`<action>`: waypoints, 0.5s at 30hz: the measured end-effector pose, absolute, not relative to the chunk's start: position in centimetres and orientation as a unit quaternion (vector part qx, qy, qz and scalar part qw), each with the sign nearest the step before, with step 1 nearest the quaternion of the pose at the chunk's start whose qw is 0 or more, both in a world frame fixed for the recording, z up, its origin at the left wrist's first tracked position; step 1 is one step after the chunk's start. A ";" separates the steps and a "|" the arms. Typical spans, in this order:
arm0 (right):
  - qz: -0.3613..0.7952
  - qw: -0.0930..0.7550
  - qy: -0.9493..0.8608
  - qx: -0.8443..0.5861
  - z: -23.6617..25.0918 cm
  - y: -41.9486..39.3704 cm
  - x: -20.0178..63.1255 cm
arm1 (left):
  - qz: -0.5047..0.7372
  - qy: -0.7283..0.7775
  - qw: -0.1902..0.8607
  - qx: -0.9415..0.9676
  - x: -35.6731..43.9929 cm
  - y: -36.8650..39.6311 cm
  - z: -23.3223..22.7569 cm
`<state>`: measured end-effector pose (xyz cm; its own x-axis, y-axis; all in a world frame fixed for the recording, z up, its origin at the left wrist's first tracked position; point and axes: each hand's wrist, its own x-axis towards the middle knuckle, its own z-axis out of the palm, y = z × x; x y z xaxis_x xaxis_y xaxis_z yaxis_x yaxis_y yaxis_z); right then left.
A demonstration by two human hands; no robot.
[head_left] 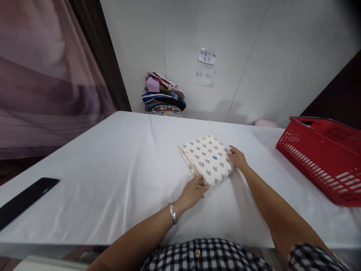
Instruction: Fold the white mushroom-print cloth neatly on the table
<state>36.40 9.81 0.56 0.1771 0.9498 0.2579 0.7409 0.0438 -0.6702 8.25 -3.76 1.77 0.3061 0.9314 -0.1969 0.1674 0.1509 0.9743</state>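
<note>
A folded cream cloth [211, 158] with grey mushroom-like shapes and a few coloured ones lies flat on the white-covered table. Its layered folds show along the left side. At the near corner, my left hand [194, 192], with a silver bracelet on the wrist, pinches the cloth between thumb and fingers. My right hand [237, 158] is at the right edge, its fingers closed over that edge; the thumb is partly hidden.
A red plastic basket [321, 162] with a metal handle stands on the right. Folded textiles are stacked [163, 96] beyond the table's far edge. A black flat object [25, 199] lies at left. Two paper notes [205, 66] hang on the wall; a pinkish curtain [50, 75] is at left.
</note>
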 end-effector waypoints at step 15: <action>0.119 0.437 -0.763 -0.462 -0.1 0.8 25.4 | 0.427 0.545 0.640 0.334 9.4 -1.9 1.9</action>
<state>25.40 0.77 -0.06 -0.1918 0.8080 0.5571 0.6008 0.5455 -0.5843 9.45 -1.91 1.91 0.0426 0.9103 -0.4118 -0.1821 0.4124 0.8926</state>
